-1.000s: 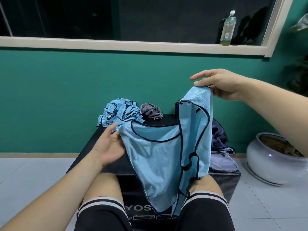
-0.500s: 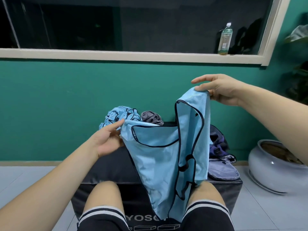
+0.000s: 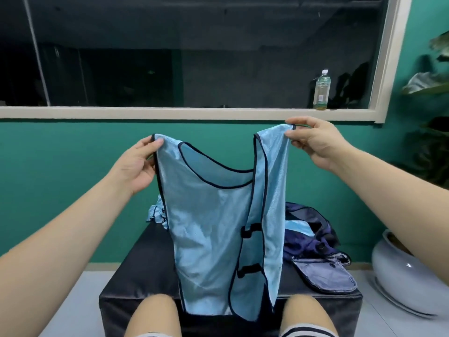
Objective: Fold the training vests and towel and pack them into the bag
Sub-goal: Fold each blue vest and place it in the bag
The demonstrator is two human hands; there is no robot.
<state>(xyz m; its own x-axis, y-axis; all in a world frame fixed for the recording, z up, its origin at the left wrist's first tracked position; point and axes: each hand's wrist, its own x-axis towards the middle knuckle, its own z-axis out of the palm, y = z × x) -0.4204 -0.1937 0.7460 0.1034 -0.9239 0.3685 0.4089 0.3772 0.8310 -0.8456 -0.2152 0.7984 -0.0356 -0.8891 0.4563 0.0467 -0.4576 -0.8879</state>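
Training vest (image 3: 213, 227) hangs spread in the air, one shoulder strap pinched by my left hand (image 3: 138, 166), the other by my right hand (image 3: 315, 142), which is slightly higher. Its hem dangles over the dark worktop (image 3: 145, 276) below them. I judge folding is just starting. Next I should bring the straps together, halving it neatly, before it goes into the bag (image 3: 315, 242) below my right hand.

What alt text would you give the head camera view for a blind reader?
A person's left hand and right hand pinch the shoulder straps of a light blue training vest, holding it up so it hangs over a black box. A navy bag lies on the box to the right.
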